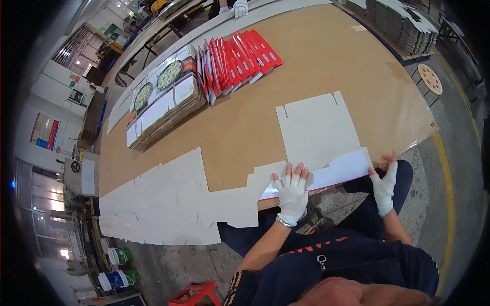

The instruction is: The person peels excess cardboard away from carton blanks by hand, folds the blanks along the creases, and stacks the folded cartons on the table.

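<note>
My left hand [292,198], in a white fingerless glove, lies flat with its fingers stretched over a white glossy strip [339,168] with a red lower edge. This strip lies along the table's near edge, below a pale grey cardboard sheet [319,125] with slots at its far side. At the strip's right end is my right hand [385,187], gloved the same way. Its thumb and fingers are apart, with the thumb at the strip's corner. More cut cardboard sheets [168,204] lie overlapping to the left of my left hand.
On the brown table [352,66] stand a strapped stack of printed cardboard [166,99] and a fanned row of red folded pieces [240,58]. Across the table shows another person's gloved hand [240,8]. A stool [430,79] and stacked cardboard [400,25] stand at the right.
</note>
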A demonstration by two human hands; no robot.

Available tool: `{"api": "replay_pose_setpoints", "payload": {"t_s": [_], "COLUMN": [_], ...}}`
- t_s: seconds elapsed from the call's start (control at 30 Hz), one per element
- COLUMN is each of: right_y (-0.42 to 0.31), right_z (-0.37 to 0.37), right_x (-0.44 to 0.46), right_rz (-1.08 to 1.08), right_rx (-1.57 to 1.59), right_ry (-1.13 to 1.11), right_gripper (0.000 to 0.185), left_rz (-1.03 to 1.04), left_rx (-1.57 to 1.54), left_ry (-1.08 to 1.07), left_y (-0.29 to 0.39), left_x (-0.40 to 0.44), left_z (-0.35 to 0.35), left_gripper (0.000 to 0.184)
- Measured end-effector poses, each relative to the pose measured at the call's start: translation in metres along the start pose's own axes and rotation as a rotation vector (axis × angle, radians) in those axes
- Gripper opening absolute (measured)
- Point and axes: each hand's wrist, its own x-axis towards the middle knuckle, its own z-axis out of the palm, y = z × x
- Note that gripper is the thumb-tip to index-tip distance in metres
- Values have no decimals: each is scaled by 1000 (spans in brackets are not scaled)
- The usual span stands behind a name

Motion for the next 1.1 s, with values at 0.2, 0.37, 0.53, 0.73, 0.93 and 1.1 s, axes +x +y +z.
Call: {"api": "replay_pose_setpoints", "payload": {"t_s": [0.2,0.37,0.53,0.73,0.93,1.1], "right_y": [-1,-26,-11,-12,-15,-9], "right_z": [18,34,26,46,38,41], "right_x": [-96,-83,-16,22,48,47], "right_rz": [686,818,15,-631,-895,-856], "right_rx": [567,607,241,-57,-361,-401], "right_ry": [-550,-481,-48,-215,-550,-646], "right_gripper": [56,23,11,64,47,49], "left_rz": [174,342,242,323,63,155], "left_rx": [-169,-156,-194,-238,-143,-152], "left_ry": [-263,-226,-274,-273,-401,90], "left_y": [40,66,50,54,-1,-83], "left_x": [21,12,15,18,-45,-90], "left_z": [-15,1,-28,-22,-48,-51], "left_gripper": [106,105,100,103,115,45]}}
